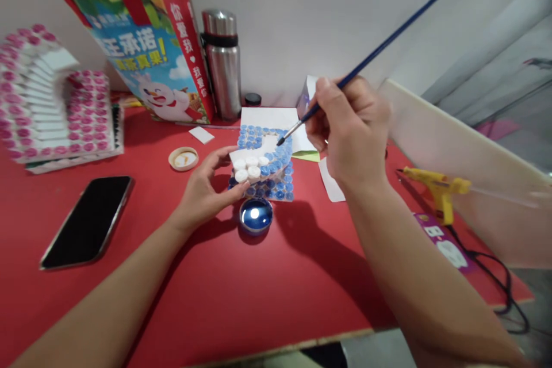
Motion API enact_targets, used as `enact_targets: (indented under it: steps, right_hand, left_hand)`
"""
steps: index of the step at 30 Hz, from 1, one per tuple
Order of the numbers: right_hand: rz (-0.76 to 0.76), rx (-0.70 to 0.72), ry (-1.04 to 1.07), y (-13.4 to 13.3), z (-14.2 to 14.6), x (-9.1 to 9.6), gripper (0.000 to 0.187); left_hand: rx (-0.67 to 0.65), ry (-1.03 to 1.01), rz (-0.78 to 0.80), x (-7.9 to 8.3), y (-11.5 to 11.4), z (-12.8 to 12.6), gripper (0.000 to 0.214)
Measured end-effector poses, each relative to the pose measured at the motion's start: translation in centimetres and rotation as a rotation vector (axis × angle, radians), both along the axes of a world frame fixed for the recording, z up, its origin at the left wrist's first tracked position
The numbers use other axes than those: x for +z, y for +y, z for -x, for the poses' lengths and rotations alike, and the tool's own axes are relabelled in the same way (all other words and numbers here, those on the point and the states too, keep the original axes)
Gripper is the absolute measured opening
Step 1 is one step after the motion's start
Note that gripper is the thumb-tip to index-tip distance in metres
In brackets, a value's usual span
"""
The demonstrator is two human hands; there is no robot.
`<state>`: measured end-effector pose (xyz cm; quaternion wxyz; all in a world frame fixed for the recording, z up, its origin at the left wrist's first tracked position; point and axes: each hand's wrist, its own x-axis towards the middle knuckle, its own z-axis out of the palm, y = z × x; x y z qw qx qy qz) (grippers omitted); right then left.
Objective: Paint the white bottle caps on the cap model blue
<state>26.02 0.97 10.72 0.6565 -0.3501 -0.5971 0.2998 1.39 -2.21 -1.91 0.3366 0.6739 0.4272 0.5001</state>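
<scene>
My right hand (356,126) grips a paintbrush (383,46) with a long dark blue handle. Its dark tip is at the upper right part of a white piece (248,156) edged with round rosettes. Some of those rosettes are white (248,169), others painted blue (282,155). My left hand (209,181) pinches this piece at its left side, thumb in front. Beneath and behind it is a panel (282,187) covered with blue rosettes. Just in front stands a small round pot (256,215) of dark blue paint.
On the red table (207,299) lie a phone (88,221), a round lid (183,158) and a yellow glue gun (440,187) with a black cable. Behind stand a steel flask (224,69), a gift bag (150,52) and a pink-rosette model (52,98). A pale board (466,172) edges the right.
</scene>
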Motion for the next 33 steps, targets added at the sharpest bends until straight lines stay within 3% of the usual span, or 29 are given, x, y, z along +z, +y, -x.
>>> enact_targets:
  steps: [4, 12, 20, 33]
  right_hand:
    - [-0.033, -0.041, -0.038, 1.0, 0.6, -0.8, 0.044]
    - [-0.1, 0.044, -0.226, 0.1, 0.7, -2.2, 0.052]
    - [-0.128, 0.055, -0.309, 0.7, 0.9, -3.3, 0.049]
    - [-0.069, 0.032, -0.334, 0.2, 1.2, -3.3, 0.042]
  left_hand:
    - [-0.021, -0.013, 0.041, 0.2, 0.1, 0.5, 0.076]
    - [-0.045, -0.059, 0.09, 0.3, 0.1, 0.5, 0.08]
    - [-0.051, -0.054, 0.041, 0.0, 0.4, 0.7, 0.078]
    - [-0.038, -0.017, 0.028, 0.1, 0.3, 0.7, 0.076]
